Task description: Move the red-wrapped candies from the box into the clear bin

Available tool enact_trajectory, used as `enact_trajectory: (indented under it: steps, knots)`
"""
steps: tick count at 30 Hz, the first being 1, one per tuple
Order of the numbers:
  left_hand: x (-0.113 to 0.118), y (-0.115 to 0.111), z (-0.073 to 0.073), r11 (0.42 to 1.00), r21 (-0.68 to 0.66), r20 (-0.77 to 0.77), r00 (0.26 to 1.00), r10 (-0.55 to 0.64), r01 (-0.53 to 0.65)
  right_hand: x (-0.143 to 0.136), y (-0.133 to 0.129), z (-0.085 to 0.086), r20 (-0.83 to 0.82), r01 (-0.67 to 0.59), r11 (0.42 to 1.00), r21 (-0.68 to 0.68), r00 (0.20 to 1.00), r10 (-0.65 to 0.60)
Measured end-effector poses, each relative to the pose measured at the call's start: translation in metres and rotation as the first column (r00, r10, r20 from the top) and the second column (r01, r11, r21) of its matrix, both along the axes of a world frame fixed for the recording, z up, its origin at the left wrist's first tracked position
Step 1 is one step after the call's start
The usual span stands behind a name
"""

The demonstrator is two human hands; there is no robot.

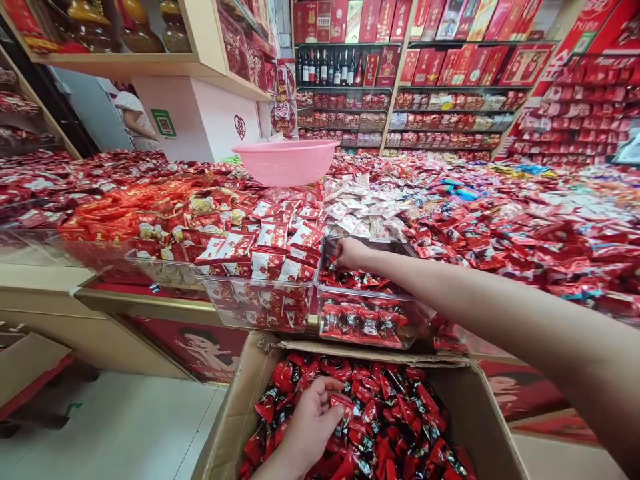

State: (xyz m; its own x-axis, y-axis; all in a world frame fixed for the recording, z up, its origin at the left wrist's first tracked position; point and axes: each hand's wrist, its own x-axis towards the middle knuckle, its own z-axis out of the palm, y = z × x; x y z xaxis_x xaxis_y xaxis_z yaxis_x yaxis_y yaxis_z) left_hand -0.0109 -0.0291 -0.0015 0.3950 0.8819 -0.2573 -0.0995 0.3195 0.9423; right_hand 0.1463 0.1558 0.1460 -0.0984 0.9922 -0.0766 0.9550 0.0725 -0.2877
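My left hand (315,413) is down in an open cardboard box (227,407) filled with red-and-black wrapped candies (390,407). Its thumb and fingers curl round a red wrapped candy (341,405). Farther forward, my right hand (351,255) reaches into a clear plastic bin (367,293) on the counter, its fingers pinched together low over the contents. A bit of red wrapper shows at those fingertips, partly hidden. The same kind of candies (367,323) stand in neat rows against the bin's front wall, with looser ones behind.
Left of that bin, another clear bin (255,297) holds white-and-red packets. A pink plastic basket (287,163) rests on the sweets behind. Piles of wrapped sweets (500,233) spread to the right. Shelves with bottles (330,69) and red boxes line the back. A person's arm (137,123) shows far left.
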Motion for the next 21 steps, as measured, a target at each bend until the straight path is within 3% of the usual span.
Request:
enact_trajectory:
  steps: [9, 12, 14, 16, 18, 20, 21]
  knots:
    - [0.004, 0.004, -0.002, 0.998, -0.021, -0.088, 0.994, -0.062, 0.061, 0.007, 0.003, -0.015, 0.117, -0.097, 0.993, 0.069, 0.989, 0.088]
    - [0.003, 0.005, 0.002, 0.999, -0.019, -0.051, 0.998, -0.041, 0.040, 0.007, 0.005, -0.004, 0.141, -0.132, 0.987, 0.086, 0.983, 0.120]
    - [0.002, 0.005, 0.006, 1.000, -0.006, -0.022, 1.000, 0.003, -0.003, 0.006, -0.002, 0.015, 0.135, -0.149, 0.974, 0.171, 0.983, 0.126]
    - [0.000, 0.004, 0.013, 0.999, 0.000, -0.005, 0.999, 0.039, -0.039, 0.004, -0.024, 0.039, 0.088, -0.194, 0.925, 0.328, 0.981, 0.175]
    - [-0.001, 0.002, 0.022, 0.998, -0.002, 0.025, 0.998, 0.064, -0.064, 0.001, -0.064, 0.058, 0.012, -0.272, 0.840, 0.470, 0.953, 0.303]
    - [-0.001, 0.001, 0.033, 0.994, 0.004, 0.071, 0.991, 0.111, -0.112, -0.002, -0.113, 0.062, -0.078, -0.355, 0.798, 0.488, 0.892, 0.444]
    - [0.000, 0.000, 0.039, 0.989, 0.016, 0.103, 0.984, 0.147, -0.150, -0.003, -0.137, 0.057, -0.130, -0.365, 0.810, 0.459, 0.874, 0.468]
